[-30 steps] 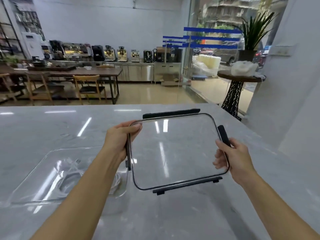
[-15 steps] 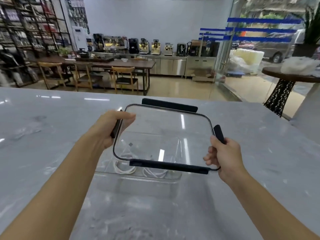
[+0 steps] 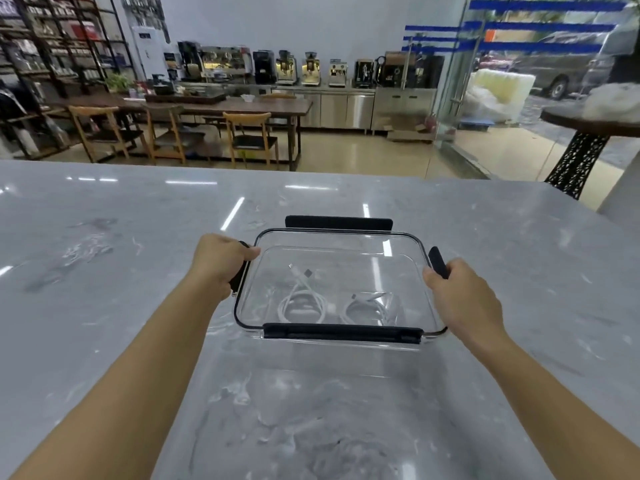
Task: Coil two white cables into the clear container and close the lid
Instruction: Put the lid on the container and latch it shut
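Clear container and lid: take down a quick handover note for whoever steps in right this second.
Left hand: grips the lid at its left edge.
Right hand: grips the lid at its right edge.
Lid: held level over the clear container, which stands on the marble counter. I cannot tell whether it is fully seated.
Cables: both lie coiled inside, left coil beside right coil.
Done: coiling and loading.
Left: press the lid home and snap down the black clips, which look unlatched.
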